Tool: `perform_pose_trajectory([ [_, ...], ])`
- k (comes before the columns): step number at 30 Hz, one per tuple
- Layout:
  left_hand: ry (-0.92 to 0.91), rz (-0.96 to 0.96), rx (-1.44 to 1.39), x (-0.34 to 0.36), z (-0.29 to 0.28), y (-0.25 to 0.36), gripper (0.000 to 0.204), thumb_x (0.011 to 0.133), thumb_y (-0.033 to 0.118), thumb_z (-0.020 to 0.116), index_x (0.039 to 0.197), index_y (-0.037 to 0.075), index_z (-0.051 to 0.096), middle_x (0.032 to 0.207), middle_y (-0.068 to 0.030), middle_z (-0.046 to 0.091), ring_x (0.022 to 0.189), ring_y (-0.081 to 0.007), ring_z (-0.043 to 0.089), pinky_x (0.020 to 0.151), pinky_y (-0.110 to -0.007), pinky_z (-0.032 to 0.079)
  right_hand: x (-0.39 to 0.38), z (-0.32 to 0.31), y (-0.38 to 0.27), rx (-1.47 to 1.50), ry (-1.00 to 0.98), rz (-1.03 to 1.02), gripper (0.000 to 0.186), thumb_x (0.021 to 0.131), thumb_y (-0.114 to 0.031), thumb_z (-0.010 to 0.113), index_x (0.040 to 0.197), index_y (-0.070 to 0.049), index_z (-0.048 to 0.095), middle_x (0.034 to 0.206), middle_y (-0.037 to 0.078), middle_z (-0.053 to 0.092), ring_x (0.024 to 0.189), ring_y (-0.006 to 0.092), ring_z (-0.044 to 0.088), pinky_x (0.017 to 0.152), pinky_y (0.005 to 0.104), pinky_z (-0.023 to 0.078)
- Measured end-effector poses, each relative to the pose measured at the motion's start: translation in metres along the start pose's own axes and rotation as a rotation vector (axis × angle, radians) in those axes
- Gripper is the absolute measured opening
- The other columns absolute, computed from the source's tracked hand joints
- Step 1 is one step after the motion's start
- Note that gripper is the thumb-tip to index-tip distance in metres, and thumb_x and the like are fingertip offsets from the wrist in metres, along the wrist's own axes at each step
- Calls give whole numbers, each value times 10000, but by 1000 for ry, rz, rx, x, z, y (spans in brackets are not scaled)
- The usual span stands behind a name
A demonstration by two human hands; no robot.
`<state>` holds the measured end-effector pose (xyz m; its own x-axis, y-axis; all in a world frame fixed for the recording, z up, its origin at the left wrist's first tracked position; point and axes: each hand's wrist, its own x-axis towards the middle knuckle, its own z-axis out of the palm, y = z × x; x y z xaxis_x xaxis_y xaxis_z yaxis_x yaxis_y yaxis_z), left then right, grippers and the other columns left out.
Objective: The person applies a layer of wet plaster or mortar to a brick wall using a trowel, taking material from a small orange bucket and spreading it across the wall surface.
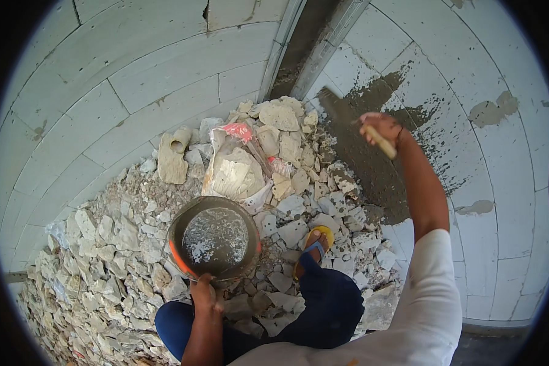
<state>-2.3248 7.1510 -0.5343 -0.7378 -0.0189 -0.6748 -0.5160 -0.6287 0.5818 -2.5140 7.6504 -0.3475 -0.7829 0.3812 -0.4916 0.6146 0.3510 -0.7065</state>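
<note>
My left hand (206, 296) grips the near rim of a round mortar bucket (178, 259), orange showing on its side. Wet grey mortar (216, 241) with a pale, shiny patch lies inside it. Out to the right, my right hand (381, 129) is closed round the wooden handle of a trowel (383, 145). The trowel's far end is smeared by motion in front of the block wall, so its face is hard to make out. Dark wet mortar (372, 165) covers a patch of that wall beside my right hand, with splashes spread around it.
Broken rubble (116, 256) heaps up beneath the bucket and around my sandalled foot (314, 247). A torn plastic sack (232, 165) and a holed chunk (172, 158) lie on it. Metal channels (280, 52) stand in the corner between the block walls (158, 79).
</note>
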Motion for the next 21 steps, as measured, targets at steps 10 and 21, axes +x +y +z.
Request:
perform_pose_trajectory([
  [10, -88, 42, -4, 7, 2, 0, 395, 758, -3, 440, 1153, -8, 461, 992, -129, 523, 897, -301, 585, 747, -463, 534, -131, 108, -67, -1041, -52, -962, 324, 850, -346, 607, 972, -46, 621, 798, 142, 640, 741, 309, 635, 663, 402, 506],
  [21, 85, 213, 53, 17, 10, 5, 362, 729, -26, 493, 1089, 1, 467, 855, -62, 500, 730, -185, 554, 588, -330, 469, -171, 288, 29, -1056, -176, -618, 256, 822, -251, 624, 904, -11, 660, 944, 180, 656, 875, 339, 629, 773, 412, 507],
])
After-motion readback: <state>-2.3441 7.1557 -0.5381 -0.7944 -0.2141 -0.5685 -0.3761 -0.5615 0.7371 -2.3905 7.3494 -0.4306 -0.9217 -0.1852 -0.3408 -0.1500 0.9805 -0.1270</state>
